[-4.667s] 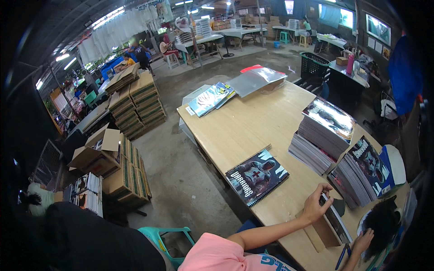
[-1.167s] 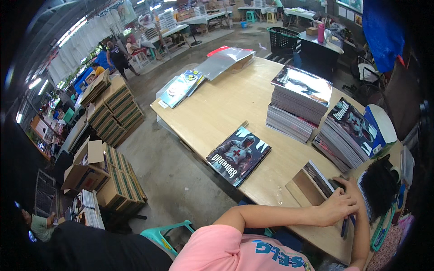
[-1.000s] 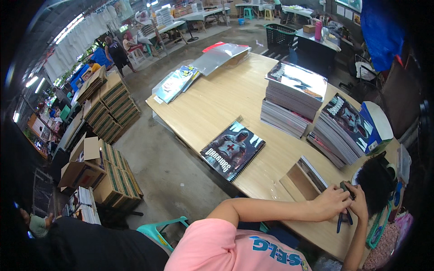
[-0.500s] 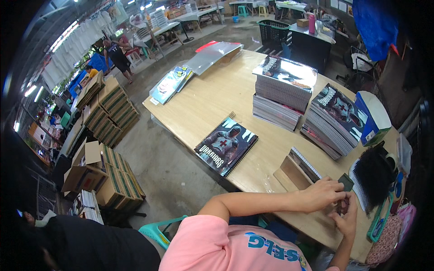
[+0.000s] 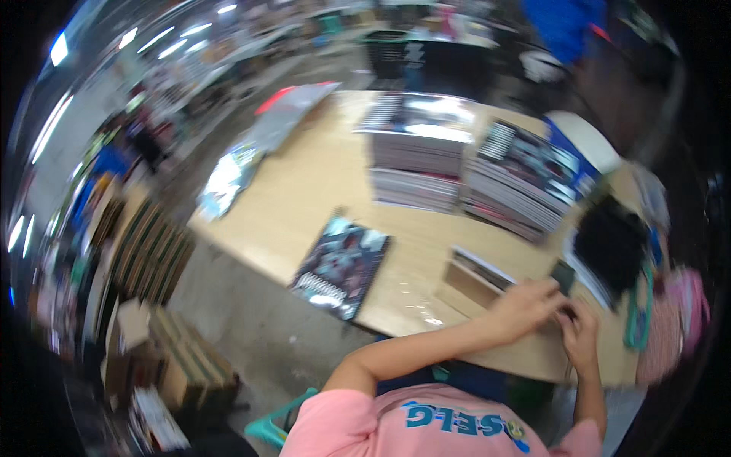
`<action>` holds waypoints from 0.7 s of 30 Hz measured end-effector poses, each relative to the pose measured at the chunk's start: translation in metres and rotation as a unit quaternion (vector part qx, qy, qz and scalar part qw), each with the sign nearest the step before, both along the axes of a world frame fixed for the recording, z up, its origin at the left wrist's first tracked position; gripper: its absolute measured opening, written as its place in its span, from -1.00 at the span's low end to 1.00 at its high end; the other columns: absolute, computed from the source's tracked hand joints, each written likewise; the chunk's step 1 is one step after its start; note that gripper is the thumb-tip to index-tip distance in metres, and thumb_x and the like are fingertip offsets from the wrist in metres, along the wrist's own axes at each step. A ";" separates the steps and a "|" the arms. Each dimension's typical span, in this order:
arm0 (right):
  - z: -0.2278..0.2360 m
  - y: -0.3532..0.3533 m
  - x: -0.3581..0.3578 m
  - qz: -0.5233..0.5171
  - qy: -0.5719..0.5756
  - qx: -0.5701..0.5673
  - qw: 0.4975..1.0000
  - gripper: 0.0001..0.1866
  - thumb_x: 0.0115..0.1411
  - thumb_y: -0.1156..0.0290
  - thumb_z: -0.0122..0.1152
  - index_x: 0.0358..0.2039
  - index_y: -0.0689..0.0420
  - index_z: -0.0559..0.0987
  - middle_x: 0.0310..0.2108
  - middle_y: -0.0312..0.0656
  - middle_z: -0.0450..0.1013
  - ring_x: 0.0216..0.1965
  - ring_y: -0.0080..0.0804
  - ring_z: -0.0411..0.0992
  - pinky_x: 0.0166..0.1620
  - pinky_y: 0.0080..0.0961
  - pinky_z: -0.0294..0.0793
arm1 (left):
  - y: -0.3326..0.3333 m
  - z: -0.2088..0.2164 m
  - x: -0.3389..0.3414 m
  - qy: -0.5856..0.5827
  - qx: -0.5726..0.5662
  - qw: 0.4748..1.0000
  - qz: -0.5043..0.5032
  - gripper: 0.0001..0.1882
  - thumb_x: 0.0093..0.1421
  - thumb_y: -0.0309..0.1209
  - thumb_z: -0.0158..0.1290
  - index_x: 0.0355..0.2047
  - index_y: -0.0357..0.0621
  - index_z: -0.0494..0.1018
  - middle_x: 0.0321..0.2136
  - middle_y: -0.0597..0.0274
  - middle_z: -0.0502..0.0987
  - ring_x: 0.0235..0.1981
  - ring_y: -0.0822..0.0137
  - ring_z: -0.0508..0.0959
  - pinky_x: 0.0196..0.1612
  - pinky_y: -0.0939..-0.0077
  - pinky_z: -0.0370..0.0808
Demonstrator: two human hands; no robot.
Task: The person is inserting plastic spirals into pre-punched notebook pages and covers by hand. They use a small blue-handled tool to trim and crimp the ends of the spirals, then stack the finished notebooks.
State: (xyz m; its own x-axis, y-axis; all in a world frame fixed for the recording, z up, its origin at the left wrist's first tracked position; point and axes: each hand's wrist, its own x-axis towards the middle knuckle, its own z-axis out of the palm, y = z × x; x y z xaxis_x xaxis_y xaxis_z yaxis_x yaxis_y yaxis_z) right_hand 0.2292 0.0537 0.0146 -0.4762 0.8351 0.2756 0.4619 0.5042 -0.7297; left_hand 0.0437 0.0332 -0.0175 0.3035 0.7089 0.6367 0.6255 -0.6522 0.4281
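My left hand (image 5: 531, 303) and my right hand (image 5: 580, 329) meet over the near right part of the table, fingers bent and pressed together. Whatever lies between their fingertips is too small and blurred to name. Just beyond the left fingertips is a small dark green flat piece (image 5: 562, 276). Left of my hands, an L-shaped wooden stand (image 5: 466, 286) has something thin with a white edge along its far side. Farther left, a spiral-bound notebook (image 5: 343, 263) with a dark picture cover lies flat by the table edge.
Stacks of notebooks (image 5: 419, 164) and a tilted stack (image 5: 518, 183) rise at the back. A bundle of black coils (image 5: 609, 240), a green tray (image 5: 638, 308) and a pink knitted item (image 5: 662, 339) line the right side. Clear plastic sleeves (image 5: 293, 114) lie far left; cardboard boxes (image 5: 186, 335) stand on the floor.
The view has swung, shifting the table and stacks leftward, and is blurred now. My hands stay close together beside the wooden stand; the person in black at lower left has mostly left view.
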 end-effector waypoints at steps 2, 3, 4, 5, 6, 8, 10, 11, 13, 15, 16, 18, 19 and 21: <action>0.003 0.008 0.003 0.073 -0.056 0.042 0.995 -0.78 0.09 0.49 0.19 -0.22 0.24 0.57 -0.34 -0.03 0.48 -0.26 -0.06 0.45 -0.13 -0.30 0.43 | -0.004 0.003 -0.005 -0.032 0.021 0.999 -0.001 -0.69 0.03 -0.45 0.08 -0.17 -0.12 0.43 -0.20 0.09 0.46 -0.20 0.07 0.52 -0.17 0.21 0.44; 0.019 0.029 -0.005 0.130 -0.062 0.001 0.990 -0.76 0.09 0.48 0.21 -0.20 0.24 0.57 -0.35 -0.05 0.47 -0.25 -0.10 0.45 -0.12 -0.34 0.45 | -0.013 0.026 -0.019 0.009 -0.040 0.999 0.031 -0.72 0.01 -0.46 0.13 -0.21 -0.12 0.44 -0.20 0.12 0.46 -0.21 0.07 0.52 -0.17 0.21 0.43; 0.032 0.026 -0.009 0.118 -0.018 -0.070 0.990 -0.76 0.09 0.48 0.23 -0.20 0.25 0.55 -0.33 -0.07 0.45 -0.26 -0.14 0.44 -0.16 -0.37 0.46 | -0.017 0.032 -0.021 0.015 -0.036 0.998 0.040 -0.77 0.02 -0.46 0.15 -0.27 -0.13 0.45 -0.22 0.14 0.45 -0.25 0.06 0.51 -0.21 0.22 0.42; 0.036 0.023 -0.007 0.123 -0.013 -0.062 0.990 -0.76 0.09 0.47 0.23 -0.21 0.25 0.54 -0.32 -0.07 0.45 -0.27 -0.13 0.45 -0.18 -0.38 0.46 | -0.016 0.037 -0.021 0.011 -0.046 0.999 0.026 -0.77 0.01 -0.48 0.15 -0.28 -0.14 0.44 -0.23 0.13 0.45 -0.27 0.04 0.51 -0.23 0.23 0.43; 0.034 0.022 -0.002 0.129 -0.007 -0.054 0.990 -0.76 0.09 0.47 0.24 -0.21 0.25 0.53 -0.31 -0.07 0.44 -0.27 -0.13 0.45 -0.19 -0.38 0.46 | -0.011 0.040 -0.020 0.010 -0.057 0.998 0.012 -0.77 0.01 -0.50 0.15 -0.29 -0.15 0.44 -0.24 0.13 0.45 -0.29 0.03 0.51 -0.25 0.23 0.43; 0.027 0.019 0.003 0.129 -0.011 -0.030 0.991 -0.76 0.09 0.45 0.25 -0.22 0.24 0.52 -0.30 -0.07 0.43 -0.28 -0.10 0.45 -0.21 -0.36 0.46 | -0.004 0.039 -0.014 0.001 -0.083 0.996 -0.010 -0.75 0.00 -0.53 0.15 -0.27 -0.16 0.43 -0.23 0.11 0.44 -0.27 0.01 0.50 -0.25 0.22 0.45; 0.018 0.014 0.003 0.115 -0.033 0.003 0.993 -0.76 0.09 0.42 0.26 -0.24 0.22 0.50 -0.31 -0.09 0.40 -0.28 -0.07 0.44 -0.22 -0.32 0.46 | -0.001 0.039 -0.015 -0.023 -0.106 0.994 -0.023 -0.69 -0.01 -0.59 0.17 -0.22 -0.17 0.42 -0.17 0.09 0.43 -0.22 -0.02 0.51 -0.23 0.20 0.47; 0.015 0.013 0.002 0.111 -0.053 0.042 0.991 -0.76 0.09 0.41 0.27 -0.25 0.22 0.50 -0.31 -0.09 0.40 -0.28 -0.06 0.44 -0.22 -0.30 0.46 | -0.002 0.041 -0.016 -0.022 -0.103 0.994 -0.018 -0.68 -0.01 -0.59 0.18 -0.21 -0.17 0.42 -0.15 0.08 0.42 -0.22 -0.02 0.52 -0.23 0.20 0.47; 0.010 0.009 -0.002 0.106 -0.095 0.120 0.983 -0.76 0.09 0.38 0.27 -0.26 0.21 0.50 -0.33 -0.11 0.38 -0.26 -0.03 0.44 -0.22 -0.26 0.46 | -0.004 0.043 -0.016 -0.019 -0.096 0.995 -0.009 -0.67 -0.01 -0.59 0.19 -0.20 -0.18 0.42 -0.12 0.08 0.41 -0.21 -0.02 0.52 -0.23 0.20 0.48; 0.018 -0.001 -0.012 0.064 -0.088 0.092 0.990 -0.76 0.12 0.30 0.24 -0.28 0.19 0.52 -0.33 -0.11 0.38 -0.20 -0.04 0.42 -0.18 -0.28 0.43 | -0.007 0.036 -0.016 -0.018 -0.103 0.994 -0.003 -0.65 -0.01 -0.60 0.19 -0.18 -0.17 0.42 -0.08 0.08 0.39 -0.28 0.08 0.55 -0.28 0.25 0.50; 0.011 0.000 -0.014 0.056 -0.098 0.133 0.985 -0.74 0.12 0.27 0.23 -0.27 0.18 0.52 -0.30 -0.11 0.40 -0.17 -0.04 0.41 -0.16 -0.27 0.43 | -0.007 0.033 -0.016 -0.025 -0.104 0.994 -0.004 -0.64 -0.01 -0.60 0.19 -0.17 -0.16 0.42 -0.07 0.08 0.39 -0.31 0.11 0.56 -0.30 0.26 0.50; 0.006 0.008 -0.015 0.076 -0.105 0.187 0.974 -0.71 0.14 0.22 0.21 -0.23 0.16 0.54 -0.23 -0.10 0.43 -0.14 -0.05 0.40 -0.11 -0.25 0.42 | -0.007 0.035 -0.016 -0.031 -0.097 0.995 -0.004 -0.65 0.00 -0.59 0.20 -0.18 -0.16 0.43 -0.06 0.07 0.38 -0.36 0.17 0.56 -0.33 0.29 0.50; 0.007 0.016 -0.012 0.102 -0.101 0.193 0.971 -0.70 0.16 0.20 0.20 -0.21 0.14 0.55 -0.20 -0.11 0.44 -0.12 -0.05 0.40 -0.08 -0.23 0.41 | -0.009 0.037 -0.016 -0.029 -0.094 0.995 -0.003 -0.67 0.00 -0.57 0.20 -0.19 -0.16 0.43 -0.05 0.07 0.37 -0.38 0.20 0.56 -0.35 0.31 0.50; 0.003 0.051 -0.005 0.118 -0.074 0.108 0.984 -0.64 0.17 0.15 0.19 -0.12 0.11 0.56 -0.08 -0.05 0.43 -0.05 -0.03 0.36 -0.01 -0.20 0.39 | -0.009 0.039 -0.017 -0.010 -0.086 0.996 -0.002 -0.71 0.02 -0.53 0.21 -0.22 -0.17 0.45 -0.03 0.06 0.37 -0.41 0.23 0.55 -0.39 0.33 0.49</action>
State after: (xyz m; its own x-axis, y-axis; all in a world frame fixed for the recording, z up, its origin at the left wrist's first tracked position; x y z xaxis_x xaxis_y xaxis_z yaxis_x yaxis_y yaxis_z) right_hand 0.2246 0.1050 0.0173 -0.6975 0.6262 0.3485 0.4066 0.7463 -0.5270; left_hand 0.0271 0.0240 0.0219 0.2940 0.8071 0.5120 0.6135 -0.5701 0.5465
